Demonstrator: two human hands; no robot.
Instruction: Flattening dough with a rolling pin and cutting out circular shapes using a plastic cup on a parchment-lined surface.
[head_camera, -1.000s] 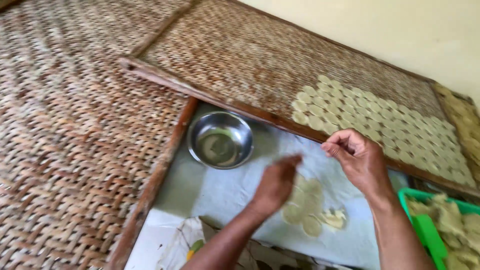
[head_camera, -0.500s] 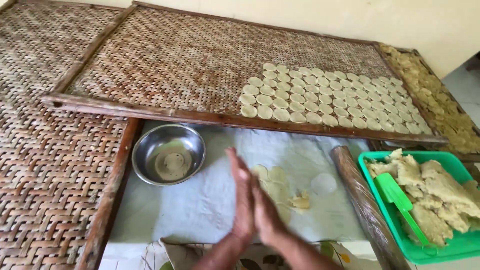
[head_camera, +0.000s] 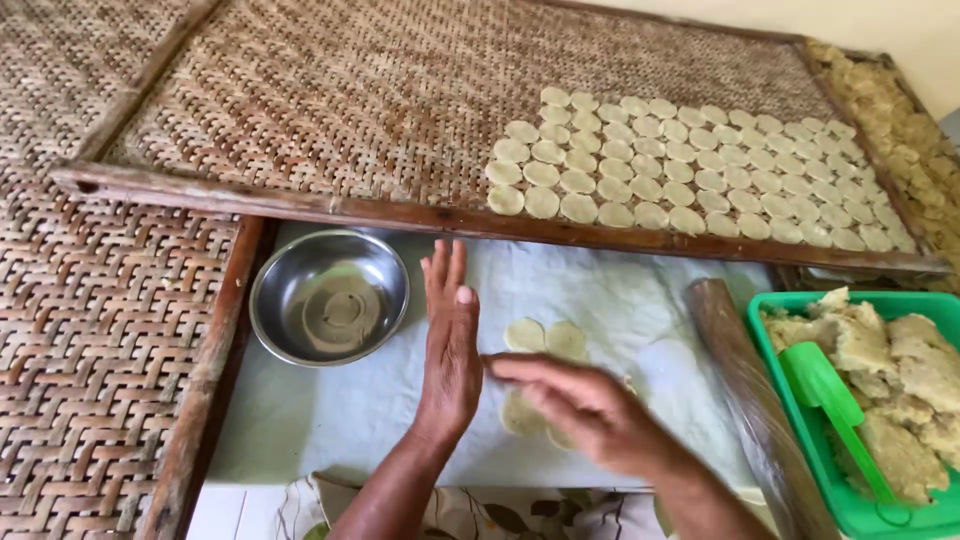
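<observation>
Dough discs (head_camera: 545, 338), the pale flat round ones, are lying on the white cloth (head_camera: 330, 420) that covers the worktop, right under the hands. Left hand (head_camera: 449, 350) is flat and open, fingers stretched out and pointing away, hovering next to the discs with nothing in its grip. Right hand (head_camera: 585, 405) is open too, reaching across over the discs, grip released. Steel bowl (head_camera: 329, 297) sits just left of the hands. Rolling pin (head_camera: 745, 390) lies to the right, beside a green tub (head_camera: 800, 440) of dough lumps with a green scraper (head_camera: 830, 400). Behind, a woven tray (head_camera: 330, 100) carries rows of finished rounds (head_camera: 690, 165).
</observation>
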